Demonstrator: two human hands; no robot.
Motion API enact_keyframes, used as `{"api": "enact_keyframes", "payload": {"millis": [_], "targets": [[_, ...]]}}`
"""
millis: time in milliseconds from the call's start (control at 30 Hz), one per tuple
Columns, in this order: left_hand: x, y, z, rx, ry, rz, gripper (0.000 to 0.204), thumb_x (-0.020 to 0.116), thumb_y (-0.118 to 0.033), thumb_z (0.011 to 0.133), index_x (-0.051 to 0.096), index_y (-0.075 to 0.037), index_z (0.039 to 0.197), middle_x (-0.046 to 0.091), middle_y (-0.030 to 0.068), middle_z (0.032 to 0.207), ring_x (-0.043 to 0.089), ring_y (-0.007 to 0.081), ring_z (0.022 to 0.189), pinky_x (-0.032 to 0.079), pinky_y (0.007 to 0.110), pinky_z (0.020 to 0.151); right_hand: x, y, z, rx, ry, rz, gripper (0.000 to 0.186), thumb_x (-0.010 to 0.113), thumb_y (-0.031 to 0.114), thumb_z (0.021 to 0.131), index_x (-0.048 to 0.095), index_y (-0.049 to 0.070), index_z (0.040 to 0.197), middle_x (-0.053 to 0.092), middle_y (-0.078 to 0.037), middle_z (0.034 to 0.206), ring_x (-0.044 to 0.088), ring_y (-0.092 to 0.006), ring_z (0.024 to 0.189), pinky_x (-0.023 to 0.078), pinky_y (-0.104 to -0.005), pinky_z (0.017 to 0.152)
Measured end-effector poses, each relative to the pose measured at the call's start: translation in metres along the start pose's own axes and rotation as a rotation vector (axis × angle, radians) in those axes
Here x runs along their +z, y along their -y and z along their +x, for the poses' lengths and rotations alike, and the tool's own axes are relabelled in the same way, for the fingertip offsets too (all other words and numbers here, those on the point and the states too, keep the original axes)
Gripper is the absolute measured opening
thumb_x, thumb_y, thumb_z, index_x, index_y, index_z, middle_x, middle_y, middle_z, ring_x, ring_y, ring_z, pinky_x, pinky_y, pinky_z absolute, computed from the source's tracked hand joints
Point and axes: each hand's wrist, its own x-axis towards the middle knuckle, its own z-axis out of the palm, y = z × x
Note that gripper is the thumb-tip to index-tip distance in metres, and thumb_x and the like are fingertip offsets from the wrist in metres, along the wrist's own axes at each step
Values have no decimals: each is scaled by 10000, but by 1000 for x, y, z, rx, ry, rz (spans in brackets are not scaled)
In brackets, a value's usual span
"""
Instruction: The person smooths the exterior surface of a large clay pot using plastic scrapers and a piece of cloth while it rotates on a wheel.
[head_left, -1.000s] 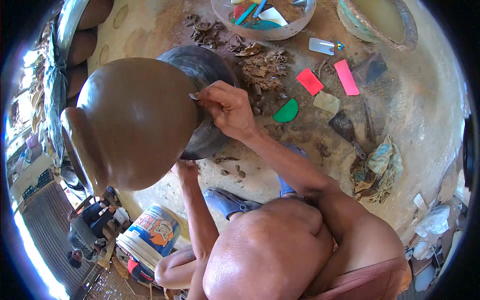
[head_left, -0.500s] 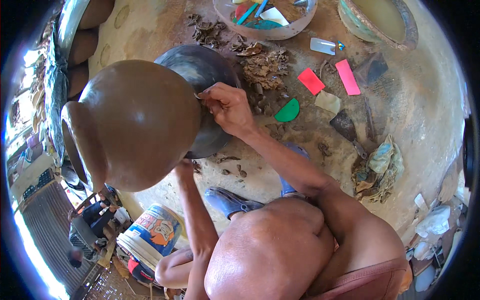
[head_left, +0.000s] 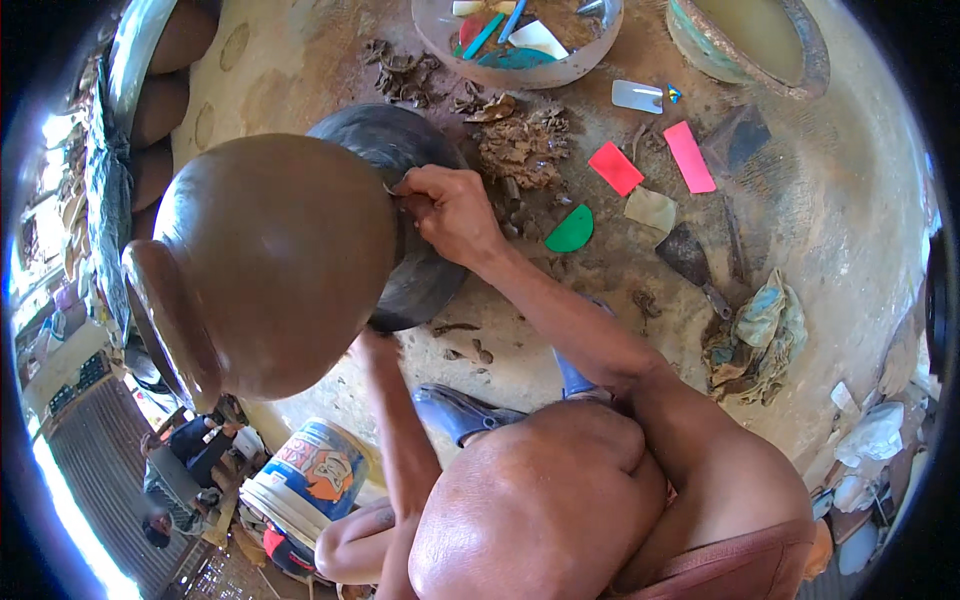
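Observation:
A big brown clay pot (head_left: 285, 260) with a flared rim rests on a dark round potter's wheel (head_left: 425, 290). My right hand (head_left: 455, 215) is closed in a pinch at the pot's lower side, close to the wheel. A thin, light-edged tool (head_left: 390, 188) shows at its fingertips, touching or almost touching the clay; its full shape is hidden. My left hand (head_left: 372, 345) reaches low beside the wheel, below the pot, and its fingers cannot be seen.
Clay scraps (head_left: 525, 150) lie beyond the wheel. Pink cards (head_left: 690, 157), a green half-disc (head_left: 570, 229), a scraper (head_left: 690, 262) and a rag (head_left: 770, 325) lie to the right. A tool basin (head_left: 545, 72) and a water bowl (head_left: 735, 50) stand behind; a bucket (head_left: 320, 465) is near left.
The pot and wheel appear slightly lower in view, with the pot's rim at a changed angle. My right hand keeps its pinch near the pot's base. My left hand stays low by the wheel.

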Motion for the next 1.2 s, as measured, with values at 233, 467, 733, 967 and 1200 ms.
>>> {"api": "enact_keyframes", "payload": {"millis": [233,467,733,967,1200], "targets": [[92,77,-139,-412,71,134,651,486,-598,1036,442,-132,1490,579,144,1362,632,307,1040,536,475,876,-6,-22,1,107,13,-47,258,606,-126,761,721,-14,963,723,-220,886,739,-335,809,556,-386,716],[2,21,-15,82,83,-1,681,538,-649,985,476,-146,1440,575,143,1381,617,329,1102,543,446,870,10,3,8,141,57,-3,224,624,-87,760,725,-4,943,713,-227,837,738,-348,780,558,-391,711],[76,67,-119,-308,4,43,725,528,-701,978,476,-123,1411,588,140,1222,599,345,1049,534,491,859,-22,-19,20,90,76,-84,214,644,-73,751,719,2,937,706,-235,852,739,-358,801,558,-406,716],[8,3,-13,-57,144,-70,720,673,-573,902,563,-93,1428,521,113,1527,467,322,1425,352,575,1193,-28,-19,40,89,263,-66,226,665,-60,721,718,14,927,711,-221,852,721,-377,803,551,-422,727],[-10,2,27,-80,20,-12,730,707,-521,899,541,-94,1468,541,123,1508,448,340,1437,302,598,1213,-20,-19,27,140,204,-56,273,649,-58,705,720,17,958,709,-220,846,716,-379,802,548,-431,736]]}}
